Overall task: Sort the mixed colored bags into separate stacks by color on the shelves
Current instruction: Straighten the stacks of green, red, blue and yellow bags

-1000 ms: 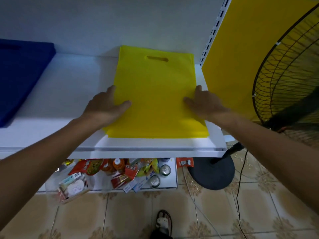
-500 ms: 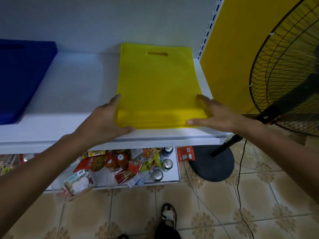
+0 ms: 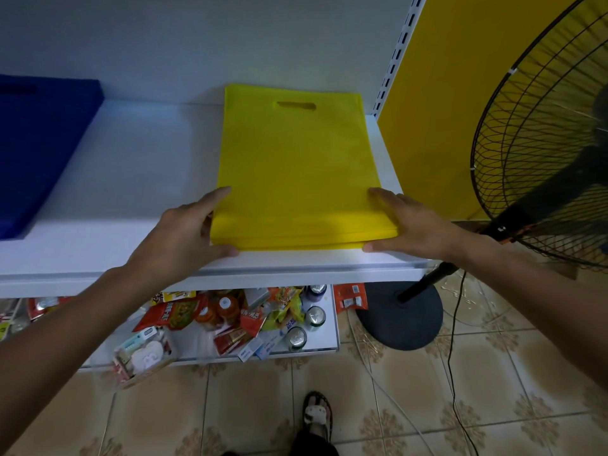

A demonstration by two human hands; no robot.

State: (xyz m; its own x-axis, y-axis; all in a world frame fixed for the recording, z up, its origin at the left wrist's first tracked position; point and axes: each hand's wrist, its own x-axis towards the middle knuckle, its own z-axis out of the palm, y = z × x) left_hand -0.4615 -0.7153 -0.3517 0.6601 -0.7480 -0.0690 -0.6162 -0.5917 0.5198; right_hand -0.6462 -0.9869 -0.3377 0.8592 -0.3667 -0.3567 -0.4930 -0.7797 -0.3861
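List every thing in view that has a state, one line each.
yellow bags: stacked flat on the shelf, handle cutout toward the wall.
blue bags: stacked flat at the shelf's left end.
left hand: open, touching the yellow stack's left edge.
right hand: open, touching its right edge.
fan: upright on the floor; running or not, unclear.
cans: upright on the lower shelf.

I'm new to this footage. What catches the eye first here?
The bright yellow bag stack on the white shelf, with the left hand and right hand at its near corners. A blue stack lies far left; a black fan stands on the right.
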